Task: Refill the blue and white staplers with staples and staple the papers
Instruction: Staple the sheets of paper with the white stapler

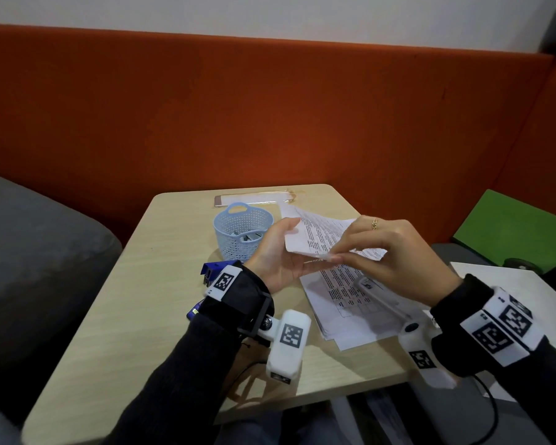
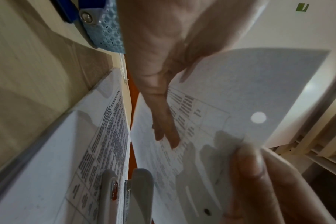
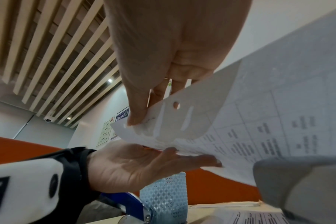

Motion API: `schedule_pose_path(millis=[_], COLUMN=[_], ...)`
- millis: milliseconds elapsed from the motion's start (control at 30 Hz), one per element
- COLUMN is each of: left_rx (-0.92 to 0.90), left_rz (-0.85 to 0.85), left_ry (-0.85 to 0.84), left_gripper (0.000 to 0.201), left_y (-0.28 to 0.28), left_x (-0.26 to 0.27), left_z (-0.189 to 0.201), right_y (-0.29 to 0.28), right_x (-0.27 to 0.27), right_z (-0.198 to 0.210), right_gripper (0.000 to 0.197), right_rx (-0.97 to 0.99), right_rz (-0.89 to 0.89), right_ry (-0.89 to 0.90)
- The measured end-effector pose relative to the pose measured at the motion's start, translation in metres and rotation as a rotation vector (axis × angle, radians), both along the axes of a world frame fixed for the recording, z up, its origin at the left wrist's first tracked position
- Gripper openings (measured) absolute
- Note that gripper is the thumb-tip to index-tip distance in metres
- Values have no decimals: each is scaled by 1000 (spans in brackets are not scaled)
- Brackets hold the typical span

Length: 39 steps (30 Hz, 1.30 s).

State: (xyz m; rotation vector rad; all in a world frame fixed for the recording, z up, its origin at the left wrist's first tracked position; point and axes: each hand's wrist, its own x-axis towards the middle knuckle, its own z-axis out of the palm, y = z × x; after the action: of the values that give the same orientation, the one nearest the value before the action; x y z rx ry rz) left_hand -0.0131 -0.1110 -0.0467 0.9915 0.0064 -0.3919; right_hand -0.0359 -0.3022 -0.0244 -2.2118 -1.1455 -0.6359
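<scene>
In the head view the right hand (image 1: 395,255) pinches a corner of the lifted sheets (image 1: 321,236), which lie on the flat fingers of the left hand (image 1: 276,252). The blue stapler (image 1: 211,271) sits on the tabletop (image 1: 142,316) by the left wrist. The left wrist view shows the white stapler (image 2: 142,197) hinged open on the paper stack (image 2: 48,174). The right wrist view shows no staple, so stapling seems still ahead.

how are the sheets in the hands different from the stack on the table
The held sheets are lifted and curled, pinched at a corner by the right hand; the stack lies flat on the table. The stack carries the white stapler; the held sheets carry nothing. Both are white with printed text.
</scene>
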Motion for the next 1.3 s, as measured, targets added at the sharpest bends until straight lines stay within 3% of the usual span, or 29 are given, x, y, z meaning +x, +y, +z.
schedule_pose_path(millis=[100,233,400,500,633,867,1067,1300], left_rx=[48,62,79,94,138,196,145,53], left_rz=[32,64,105,124,121,-12,-27,117], left_ry=[0,-52,-94,-134,-218,-341,-375,-433], left_gripper=[34,34,42,42,44,42,68,56], left_y=[1,2,1,4,4,1,-2,-2], left_x=[0,-2,3,5,4,-3,-8,-3], left_z=[0,2,0,0,0,4,2,3], right_y=[-4,-14,-29,-42,-48,-19,0,-5], right_x=[-4,-10,-10,-6,-3,3,16,26], right_z=[-7,-8,-4,-2,-2,10,15,15], right_gripper=[29,53,56,79,115,144,134,59], right_rx=[-27,-45,-3,-107,-194,-191,-145,-53], right_rz=[-21,-129,-362,-456,-420,-281,-220,-378], right_ry=[36,155,222,327,373,425,426,259])
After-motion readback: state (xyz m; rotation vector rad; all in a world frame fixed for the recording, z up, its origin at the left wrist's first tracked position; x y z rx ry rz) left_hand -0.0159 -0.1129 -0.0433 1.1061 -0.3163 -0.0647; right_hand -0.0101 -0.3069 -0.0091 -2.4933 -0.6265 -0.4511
